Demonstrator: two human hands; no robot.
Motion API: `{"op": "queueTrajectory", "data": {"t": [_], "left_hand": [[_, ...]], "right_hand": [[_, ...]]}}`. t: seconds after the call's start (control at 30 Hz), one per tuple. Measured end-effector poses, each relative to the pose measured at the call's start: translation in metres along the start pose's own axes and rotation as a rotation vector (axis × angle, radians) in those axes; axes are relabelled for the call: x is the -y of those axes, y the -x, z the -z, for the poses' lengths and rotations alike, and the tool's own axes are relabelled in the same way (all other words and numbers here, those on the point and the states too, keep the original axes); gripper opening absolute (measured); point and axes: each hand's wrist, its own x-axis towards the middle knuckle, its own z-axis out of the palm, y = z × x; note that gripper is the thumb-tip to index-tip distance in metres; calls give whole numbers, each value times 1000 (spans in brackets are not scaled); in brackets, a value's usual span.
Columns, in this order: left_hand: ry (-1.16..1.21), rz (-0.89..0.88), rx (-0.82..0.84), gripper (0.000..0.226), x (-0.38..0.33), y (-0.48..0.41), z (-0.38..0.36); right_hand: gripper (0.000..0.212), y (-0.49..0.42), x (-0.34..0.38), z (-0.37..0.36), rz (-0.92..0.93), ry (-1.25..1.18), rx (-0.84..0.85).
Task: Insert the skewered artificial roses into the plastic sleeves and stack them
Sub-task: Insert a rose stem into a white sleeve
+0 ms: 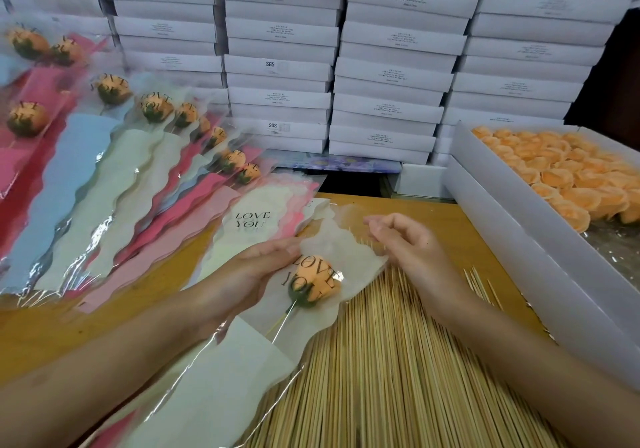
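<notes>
White boxes (398,76) wall the far side, some marked "SGS" and "Made in China". On the surface (86,326), your tray (519,225) of orange rose heads sits right, the fanned stack of filled sleeves (104,170) sits left, and loose skewers (381,361) lie near. The sleeve (242,361), printed "LOVE YOU", runs far-right to near-left with the rose (317,283) inside, its stick pointing near. Your left hand (249,267) lies flat-fingered along the sleeve's left edge, nearer the stack. Your right hand (412,250) hovers loosely curled, holding nothing.
</notes>
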Motion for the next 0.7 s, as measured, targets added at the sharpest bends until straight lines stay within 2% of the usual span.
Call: {"op": "queueTrajectory", "data": {"t": [0.1,0.23,0.33,0.47,0.53,0.7], "left_hand": [[-51,13,-46,43,-2,1,0],[-210,5,-25,45,-3,4,-2],[-169,26,78,51,-6,10,-4],[-62,103,216,75,-15,15,-4],[-114,141,256,82,-22,21,-6],[-332,110,313,80,-38,48,-11]], "right_hand": [[23,-1,-4,0,-39,-48,-16],[20,-4,-10,4,-36,-83,-86],[18,-5,-14,6,-26,-117,-182],[16,-8,-20,9,-17,-181,-283],[16,-10,-23,10,-21,-212,-328],[19,-12,-27,12,-31,-293,-381]]}}
